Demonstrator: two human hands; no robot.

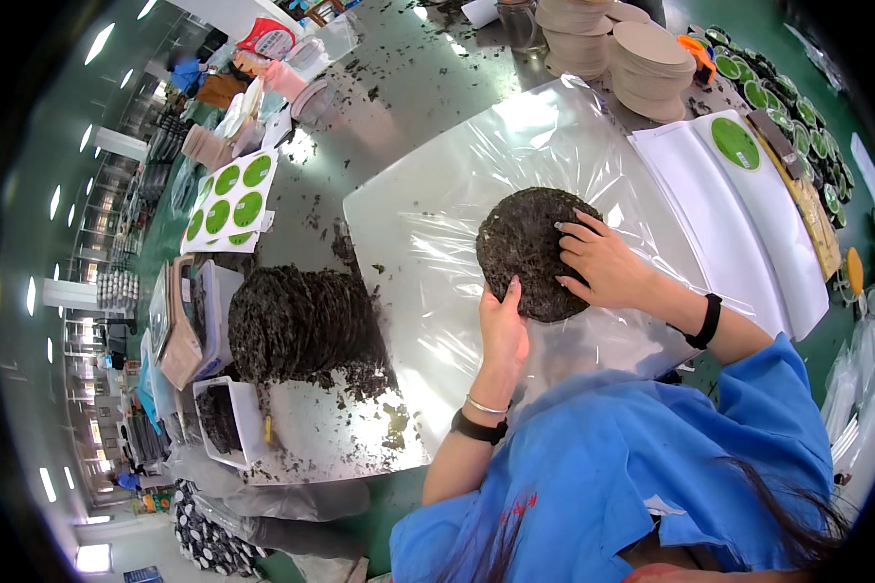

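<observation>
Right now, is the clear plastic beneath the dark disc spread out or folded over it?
Spread out: the clear plastic extends past the dark disc on its left and far sides, and the disc's matte top shows uncovered.

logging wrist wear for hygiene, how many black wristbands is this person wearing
2: one black wristband on the left wrist, beside a thin silver-coloured bangle, and another black wristband on the right wrist. Neither is hidden.
</observation>
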